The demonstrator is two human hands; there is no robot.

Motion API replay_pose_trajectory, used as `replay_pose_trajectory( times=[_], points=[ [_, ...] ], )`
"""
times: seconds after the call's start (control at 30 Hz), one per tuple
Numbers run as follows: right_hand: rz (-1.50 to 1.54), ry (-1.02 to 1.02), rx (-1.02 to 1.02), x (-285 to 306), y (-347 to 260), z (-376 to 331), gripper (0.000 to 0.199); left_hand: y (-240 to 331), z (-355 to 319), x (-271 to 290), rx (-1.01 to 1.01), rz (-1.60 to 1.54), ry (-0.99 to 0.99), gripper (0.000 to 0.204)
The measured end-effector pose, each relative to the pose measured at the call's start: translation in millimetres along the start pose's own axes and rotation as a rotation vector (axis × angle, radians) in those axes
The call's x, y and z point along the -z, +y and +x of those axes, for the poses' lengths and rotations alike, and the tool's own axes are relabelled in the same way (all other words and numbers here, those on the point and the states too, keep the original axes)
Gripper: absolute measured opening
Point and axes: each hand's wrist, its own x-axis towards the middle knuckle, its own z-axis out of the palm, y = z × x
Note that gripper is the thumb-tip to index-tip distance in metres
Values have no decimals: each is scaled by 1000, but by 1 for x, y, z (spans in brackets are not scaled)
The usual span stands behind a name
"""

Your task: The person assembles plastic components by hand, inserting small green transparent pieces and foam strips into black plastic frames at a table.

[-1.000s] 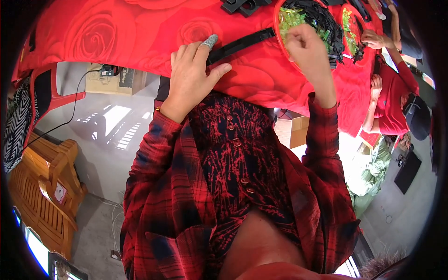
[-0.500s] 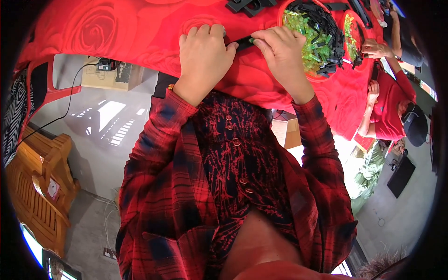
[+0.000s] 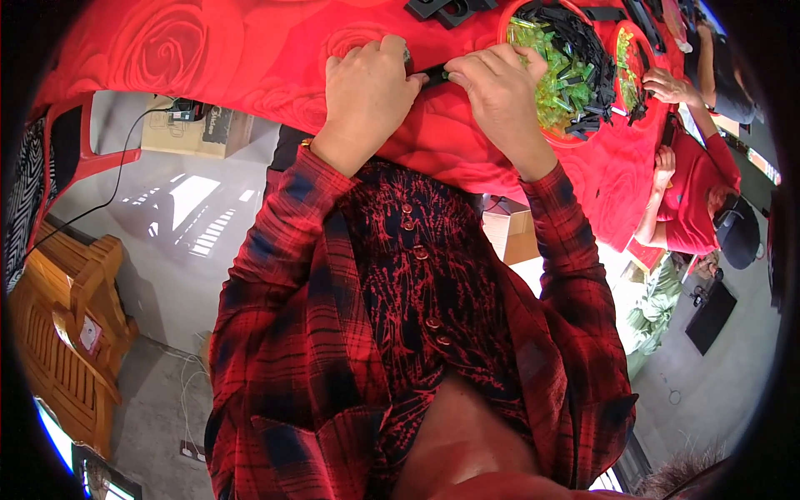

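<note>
Your black strip (image 3: 433,77) lies over the red cloth (image 3: 250,79) on the table, between your two hands and largely covered by them. Your left hand (image 3: 367,98) is closed on its left end; the fingers are curled under, so their exact grip cannot be told. A grey wrap (image 3: 407,55) shows on one finger. On your right hand (image 3: 500,96), thumb and forefinger are narrowed to a pinch at the strip, on what appears to be a small green piece (image 3: 447,75), mostly hidden.

Progress: the piece is at the strip, but whether it is seated cannot be confirmed, as your fingers cover the contact. This unit is judged unfinished while both hands are on it.

Remaining stock: the orange bowl (image 3: 565,142) just beside your right hand is well filled with loose green and black pieces, so much appears left. Black parts (image 3: 452,10) lie at the table's far side; whether they are complete cannot be told. Beyond the bowl, a co-worker's hand (image 3: 662,86) is at a second bowl (image 3: 642,54).
</note>
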Motion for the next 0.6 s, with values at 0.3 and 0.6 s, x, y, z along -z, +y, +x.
replay_pose_trajectory(
  times=[0.3, 0.6],
  points=[
    [5, 6, 22, 2, 2, 4, 13, -2, 7, 1, -6, -1, -18, 34],
    [9, 24, 50, -7, 2, 0, 11, -2, 6, 0, 16, -27, -62, 33]
  ],
)
